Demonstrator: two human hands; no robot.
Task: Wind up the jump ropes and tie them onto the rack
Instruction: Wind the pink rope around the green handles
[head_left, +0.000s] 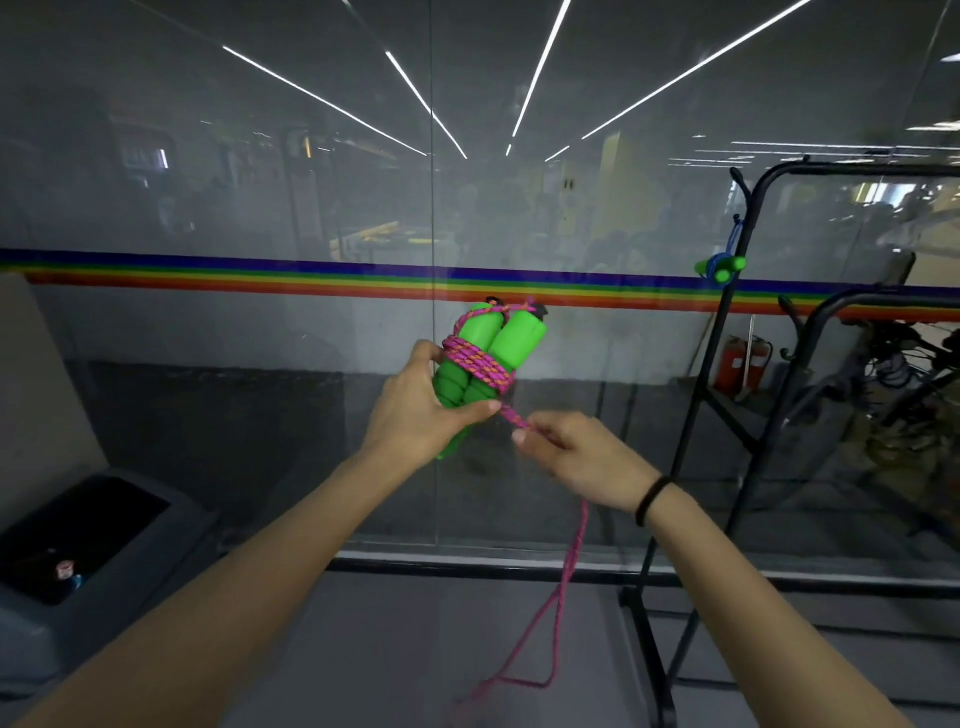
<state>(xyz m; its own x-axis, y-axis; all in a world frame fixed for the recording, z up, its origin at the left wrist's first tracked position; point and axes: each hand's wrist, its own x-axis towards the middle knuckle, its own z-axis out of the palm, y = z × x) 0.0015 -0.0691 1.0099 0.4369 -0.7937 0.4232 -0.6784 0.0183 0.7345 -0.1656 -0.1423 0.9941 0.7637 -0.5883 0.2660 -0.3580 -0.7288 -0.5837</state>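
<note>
Item under inspection: two green handles (498, 353), held side by side and tilted, tops leaning right, in mid-frame at chest height in front of the glass (260, 182). A pink rope (475, 364) is wound in several tight turns around their middle, and one strand crosses the handle tops.

The left hand (415, 410) grips the lower part of the bundle. Its fingers (428, 353) are curled round the far side, with the thumb pressed across the near side just below the turns.

The right hand (576, 457) sits just right of and below the bundle. Its fingers (540, 434) are closed in a pinch on the rope where it leaves the turns, and that short stretch is taut. Below this hand the rope hangs slack to the floor (415, 649) and lies there in a loose bend. A dark band (652, 499) circles the right wrist.

The black rack (857, 169) stands to the right, well apart from both hands. A blue rope (721, 267) with green handles hangs on its left upright (already bundled).

Surroundings:
- A rainbow stripe (260, 273) runs across the glass.
- A red extinguisher (732, 364) is visible behind the glass.
- A dark bin (182, 519) stands at lower left.
</note>
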